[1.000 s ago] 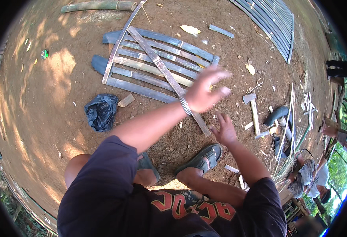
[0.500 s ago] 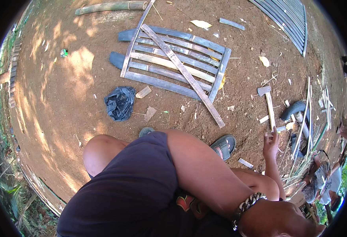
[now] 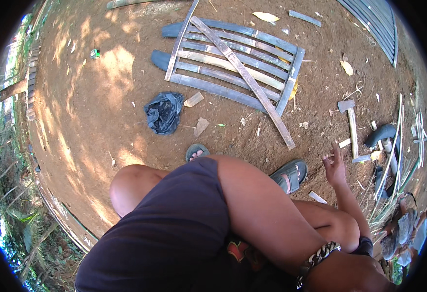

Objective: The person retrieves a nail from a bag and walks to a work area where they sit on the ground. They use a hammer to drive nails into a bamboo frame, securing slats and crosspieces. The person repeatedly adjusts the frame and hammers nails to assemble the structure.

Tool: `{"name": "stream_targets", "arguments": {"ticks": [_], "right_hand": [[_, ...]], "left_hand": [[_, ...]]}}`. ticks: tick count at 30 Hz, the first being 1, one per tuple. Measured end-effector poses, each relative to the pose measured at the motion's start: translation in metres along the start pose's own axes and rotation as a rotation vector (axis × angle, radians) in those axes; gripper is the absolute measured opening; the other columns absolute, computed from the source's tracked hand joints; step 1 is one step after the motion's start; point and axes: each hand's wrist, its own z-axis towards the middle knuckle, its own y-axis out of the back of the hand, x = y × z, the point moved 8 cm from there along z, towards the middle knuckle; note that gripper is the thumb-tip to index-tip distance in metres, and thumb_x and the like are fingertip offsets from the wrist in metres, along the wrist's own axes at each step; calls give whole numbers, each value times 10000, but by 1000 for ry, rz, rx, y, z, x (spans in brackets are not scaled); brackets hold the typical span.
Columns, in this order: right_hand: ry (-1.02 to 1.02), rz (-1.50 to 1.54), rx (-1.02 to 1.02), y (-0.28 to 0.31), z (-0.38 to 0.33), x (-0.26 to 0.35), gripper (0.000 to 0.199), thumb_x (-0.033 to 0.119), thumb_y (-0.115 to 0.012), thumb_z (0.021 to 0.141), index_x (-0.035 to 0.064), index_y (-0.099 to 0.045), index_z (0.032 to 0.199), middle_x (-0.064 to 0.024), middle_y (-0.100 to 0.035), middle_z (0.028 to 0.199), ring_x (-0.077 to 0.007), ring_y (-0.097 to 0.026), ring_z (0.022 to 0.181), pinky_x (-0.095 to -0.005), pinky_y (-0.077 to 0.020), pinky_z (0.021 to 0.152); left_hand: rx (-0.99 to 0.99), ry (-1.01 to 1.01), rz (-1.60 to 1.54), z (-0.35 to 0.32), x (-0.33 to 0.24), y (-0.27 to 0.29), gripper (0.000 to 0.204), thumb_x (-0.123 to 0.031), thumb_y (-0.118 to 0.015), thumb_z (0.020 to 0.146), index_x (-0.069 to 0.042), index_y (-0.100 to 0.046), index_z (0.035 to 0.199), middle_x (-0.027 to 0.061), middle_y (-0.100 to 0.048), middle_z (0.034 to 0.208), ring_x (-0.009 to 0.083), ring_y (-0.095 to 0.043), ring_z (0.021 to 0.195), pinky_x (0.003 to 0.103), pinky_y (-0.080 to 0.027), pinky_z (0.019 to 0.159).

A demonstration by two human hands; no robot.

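My right hand (image 3: 335,169) hangs past my bent right knee, fingers loosely apart, with nothing visible held. Closest to it is a hatchet (image 3: 352,131) with a pale wooden handle lying on the dirt; the fingertips are left of the handle and apart from it. My left arm, in a dark sleeve, bends across in front; a chunky chain bracelet (image 3: 320,257) circles its wrist. The left hand (image 3: 354,270) is only partly seen at the lower edge, its fingers hidden. Ahead lies a slatted bamboo panel (image 3: 233,61), with a long flat strip (image 3: 245,78) slanting across it.
A crumpled black plastic bag (image 3: 163,113) and a small wood block (image 3: 194,99) lie before my sandalled feet. At right are a curved black tube (image 3: 381,134) and thin bamboo sticks (image 3: 398,146). Another slatted panel (image 3: 376,24) is far right. A person (image 3: 400,228) sits at the right edge.
The view has shifted, so the ground things appear farther right and slightly higher. My right hand has moved left from the end of the hatchet handle, its fingers spread more.
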Motion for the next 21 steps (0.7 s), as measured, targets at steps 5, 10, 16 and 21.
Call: {"name": "stream_targets", "arguments": {"ticks": [5,10,16,21], "right_hand": [[-9,57,13,-8,-8,-13,706,342,-671,969,127,-347,1558,-221,-576,1283,-319,-657,1034,-454,-533,919],[-81,68,11,-4,-11,-19,699,320,-676,963,133,-352,1553,-228,-572,1306,-324,-657,1051,-452,-524,942],[-109,28,39,-3,-16,-6,704,333,-666,970,119,-338,1555,-220,-566,1316,-301,-658,1057,-446,-514,971],[-99,57,26,-1,-21,-13,726,354,-672,962,144,-327,1565,-216,-552,1338,-303,-659,1063,-454,-512,992]], "left_hand": [[286,-547,329,-54,3,-53,452,-416,-517,1056,18,-598,1151,140,-718,976,204,-699,920,358,-524,861],[-109,-703,706,-58,3,-41,503,-269,-665,1001,44,-456,1333,161,-673,1160,191,-643,1091,340,-502,935],[-87,-700,950,-63,7,-32,712,-221,-738,949,55,-313,1449,177,-618,1292,215,-591,1202,345,-471,1002],[-72,-713,837,-58,-8,-25,680,-254,-712,965,77,-341,1429,178,-636,1271,220,-597,1198,370,-470,1001]]}}
